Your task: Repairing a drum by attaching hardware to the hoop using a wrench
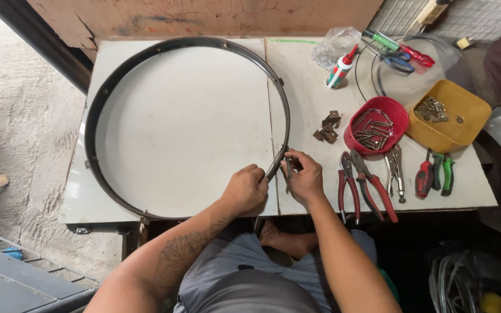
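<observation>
A large black metal hoop (106, 87) lies flat on a white table top (187, 122). My left hand (244, 188) grips the hoop's near right rim from the inside. My right hand (302, 174) is right beside it on the outside of the rim, fingers pinched on a small metal part pressed against the hoop. What exactly the fingers pinch is too small to tell.
To the right lie small brown metal brackets (327, 127), a red bowl (401, 114) of screws, a yellow tub (465, 116) of hardware, red-handled pliers (358, 185), locking pliers (395, 171), screwdrivers (435, 174), a glue bottle (341, 68), scissors and wire (395, 58). Table front edge is under my wrists.
</observation>
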